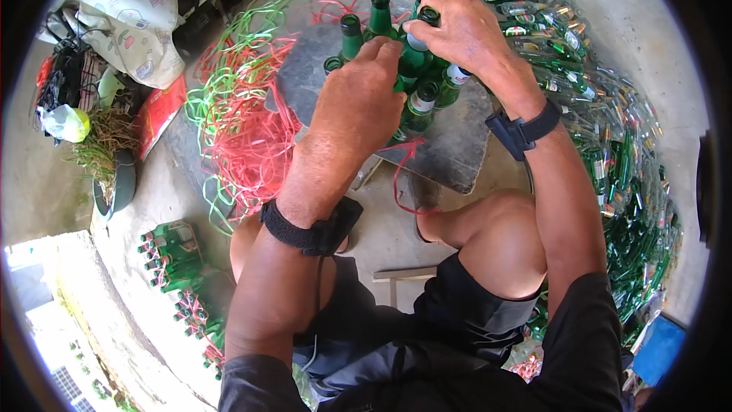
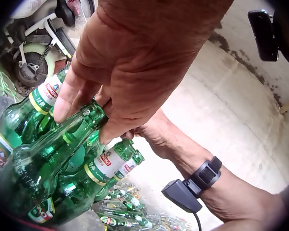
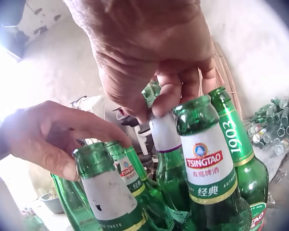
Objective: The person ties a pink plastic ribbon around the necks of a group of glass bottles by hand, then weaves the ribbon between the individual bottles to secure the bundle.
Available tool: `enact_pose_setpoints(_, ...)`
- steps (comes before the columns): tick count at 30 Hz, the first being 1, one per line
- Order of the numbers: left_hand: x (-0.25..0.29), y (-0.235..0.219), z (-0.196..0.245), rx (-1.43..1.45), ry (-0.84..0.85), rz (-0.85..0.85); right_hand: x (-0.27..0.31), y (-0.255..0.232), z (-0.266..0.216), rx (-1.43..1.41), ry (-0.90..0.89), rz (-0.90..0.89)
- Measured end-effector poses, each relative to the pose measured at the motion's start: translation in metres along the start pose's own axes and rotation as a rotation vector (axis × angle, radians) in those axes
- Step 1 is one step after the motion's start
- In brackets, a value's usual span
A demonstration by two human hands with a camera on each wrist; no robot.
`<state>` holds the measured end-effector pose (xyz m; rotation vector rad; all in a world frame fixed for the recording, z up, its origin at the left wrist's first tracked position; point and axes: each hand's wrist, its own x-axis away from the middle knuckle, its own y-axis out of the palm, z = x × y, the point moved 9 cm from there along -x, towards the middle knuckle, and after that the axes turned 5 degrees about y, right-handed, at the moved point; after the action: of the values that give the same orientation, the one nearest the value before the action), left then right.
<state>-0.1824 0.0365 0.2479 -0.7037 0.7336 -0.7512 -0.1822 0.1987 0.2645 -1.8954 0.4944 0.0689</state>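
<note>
A tight cluster of green glass beer bottles stands upright on a grey slab (image 1: 461, 156) in front of the person. The right hand (image 1: 467, 30) comes over them from the right, its thumb and fingers pinching the neck of a beer bottle (image 3: 166, 135) at the far side. Curled over the near left of the cluster, the left hand (image 1: 358, 90) has thumb and fingers around the neck of another beer bottle (image 2: 92, 115), partly hidden from above. A Tsingtao-labelled bottle (image 3: 204, 161) stands close below the right hand. Red string (image 1: 404, 154) runs along the base of the cluster.
Tangled pink and green plastic string (image 1: 255, 133) lies left of the slab. A large heap of loose bottles (image 1: 610, 137) lines the wall on the right. Bundled green bottles (image 1: 169, 252) stand at lower left, near a potted plant (image 1: 114, 175). A scooter (image 2: 36, 57) is behind.
</note>
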Motion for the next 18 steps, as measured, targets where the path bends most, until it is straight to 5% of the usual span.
enact_pose_setpoints(6,0.001,0.000,0.000,0.000,0.017,0.025,0.001,0.019,0.005,0.048,-0.021,-0.071)
enact_pose_setpoints(8,0.000,0.000,0.000,-0.007,0.024,0.028,0.002,0.014,0.002,0.043,-0.159,0.079)
enact_pose_setpoints(18,0.000,0.001,0.001,0.002,0.021,0.024,-0.007,0.042,0.009,0.202,-0.144,0.021)
